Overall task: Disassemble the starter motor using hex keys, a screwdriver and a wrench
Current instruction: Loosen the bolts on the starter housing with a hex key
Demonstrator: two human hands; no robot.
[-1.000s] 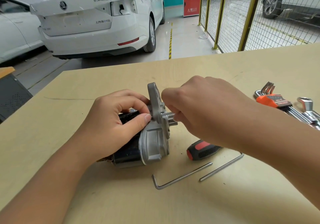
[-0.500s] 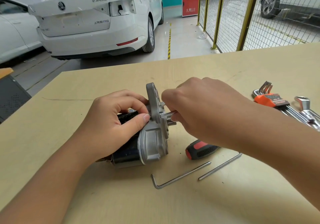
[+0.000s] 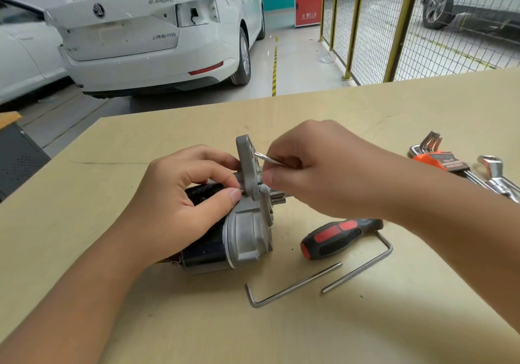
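1. The starter motor (image 3: 233, 228) lies on its side on the wooden table (image 3: 140, 321), a little left of the middle. Its long axis runs left to right across my view: the dark cylindrical body points toward my left forearm, the grey cast nose end points right.
2. The flat mounting flange (image 3: 246, 158) stands upright at the nose end, its edge turned toward me, rising above the rest of the housing.
3. My left hand (image 3: 174, 203) comes in from the lower left and sits over the dark body. The fingers are curled on top of it and the thumb tip presses against the back of the flange, so this hand grips the motor.
4. My right hand (image 3: 318, 166) reaches in from the right, forearm slanting down to the lower right corner. Its fingers are curled and pinch a thin hex key (image 3: 268, 159), whose bright tip meets the flange's right face near the top.
5. The thumb of that hand lies lower, close to the nose housing.
6. A red and black screwdriver (image 3: 337, 238) lies on the table just right of the motor, partly under my right forearm.
7. Two loose L-shaped hex keys (image 3: 295, 286) lie nearer me, in front of the screwdriver.
8. An orange hex key holder (image 3: 439, 158) and a wrench (image 3: 495, 175) lie at the right edge, well apart from the motor.
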